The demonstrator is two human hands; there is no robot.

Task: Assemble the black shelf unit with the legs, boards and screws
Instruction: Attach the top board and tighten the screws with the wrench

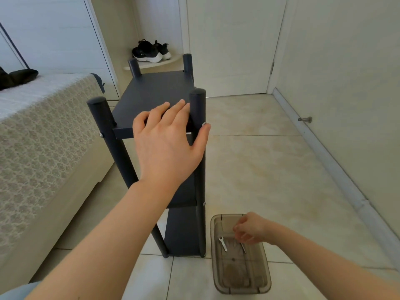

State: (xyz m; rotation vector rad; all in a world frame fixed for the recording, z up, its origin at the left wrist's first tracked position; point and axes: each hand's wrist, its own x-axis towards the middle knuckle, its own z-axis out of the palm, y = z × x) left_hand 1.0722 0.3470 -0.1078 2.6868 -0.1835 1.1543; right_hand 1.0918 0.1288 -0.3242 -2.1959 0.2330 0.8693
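Shelf: The black shelf point(151, 89) stands upright on the floor point(270, 169) in the middle of the frame, beside the bed point(43, 126) on the left. The legs and boards look joined, so we think the job is nearly done.
Left hand: Our left hand point(166, 144) lies on the front edge of the top board. The fingers are straight and a bit apart. The thumb touches the front right leg point(197, 105) by a silver screw point(204, 124). We think it keeps the shelf from wobbling.
Right hand: Our right hand point(251, 229) is at the lower right, over the brown tray point(238, 273). Its fingers are curled together, but we cannot tell if they hold anything.
Tray: It sits on the floor just beside the shelf's foot, so the tools are close. A small wrench point(223, 243) and a thin metal tool point(242, 247) lie in it.
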